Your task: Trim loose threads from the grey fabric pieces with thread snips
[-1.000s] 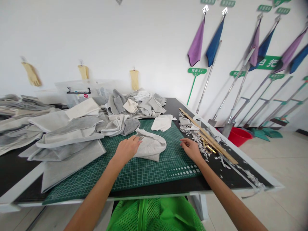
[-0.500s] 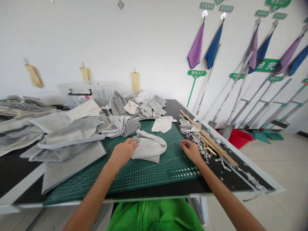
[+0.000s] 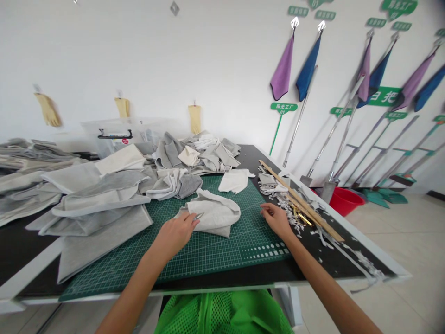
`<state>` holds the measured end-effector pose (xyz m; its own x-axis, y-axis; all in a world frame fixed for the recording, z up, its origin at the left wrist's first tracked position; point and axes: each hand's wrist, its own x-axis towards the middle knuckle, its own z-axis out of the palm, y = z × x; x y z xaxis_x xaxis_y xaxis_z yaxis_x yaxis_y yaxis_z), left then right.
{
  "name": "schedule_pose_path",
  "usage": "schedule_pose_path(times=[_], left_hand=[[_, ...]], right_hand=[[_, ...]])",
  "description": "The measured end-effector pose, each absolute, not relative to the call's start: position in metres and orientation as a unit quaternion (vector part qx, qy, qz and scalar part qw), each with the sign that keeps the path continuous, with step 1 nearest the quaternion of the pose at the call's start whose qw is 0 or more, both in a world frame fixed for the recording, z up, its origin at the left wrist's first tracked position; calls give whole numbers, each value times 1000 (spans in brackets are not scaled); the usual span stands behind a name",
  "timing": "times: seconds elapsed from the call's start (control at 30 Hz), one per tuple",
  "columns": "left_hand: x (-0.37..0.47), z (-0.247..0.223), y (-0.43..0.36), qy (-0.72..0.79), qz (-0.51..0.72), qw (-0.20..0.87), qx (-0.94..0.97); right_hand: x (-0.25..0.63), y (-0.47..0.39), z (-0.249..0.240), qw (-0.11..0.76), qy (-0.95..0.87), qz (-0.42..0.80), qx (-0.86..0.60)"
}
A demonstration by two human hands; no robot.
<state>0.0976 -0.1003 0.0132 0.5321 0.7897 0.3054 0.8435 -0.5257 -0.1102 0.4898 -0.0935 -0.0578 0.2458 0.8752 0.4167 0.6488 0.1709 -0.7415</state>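
My left hand (image 3: 175, 234) is closed in a pinch at the left side of a folded light-grey cloth (image 3: 217, 211). A small grey pointed thing (image 3: 199, 216) sticks out between its thumb and fingers; I cannot make out what it is. The cloth lies on a green cutting mat (image 3: 205, 253), its upper layer rounded over on the right. To the right of the cloth, apart from it, my right hand (image 3: 276, 220) rests near the mat's edge with its fingers curled together and nothing showing in them. Gold-handled scissors (image 3: 301, 217) lie beside that hand, partly among scraps.
Stacked grey cloths (image 3: 100, 199) cover the left of the table, and a heap of cloths (image 3: 198, 153) sits at the back. A white cloth piece (image 3: 234, 180) lies on the mat. On the right is a long wooden strip (image 3: 313, 211) among shreds; a red basin (image 3: 347, 200) stands beyond.
My left hand has moved slightly left and towards me, showing more of the cloth's left side. The cloth and my right hand stay nearly in place.
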Motion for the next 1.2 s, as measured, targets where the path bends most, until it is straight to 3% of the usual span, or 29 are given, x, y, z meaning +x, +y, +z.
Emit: schedule_pose_path(times=[0.63, 1.2], left_hand=[[151, 26, -79, -422, -91, 127, -893], [138, 26, -73, -467, -112, 150, -864]], right_hand=[[488, -95, -54, 468, -603, 115, -636], [487, -96, -54, 475, -600, 123, -632]])
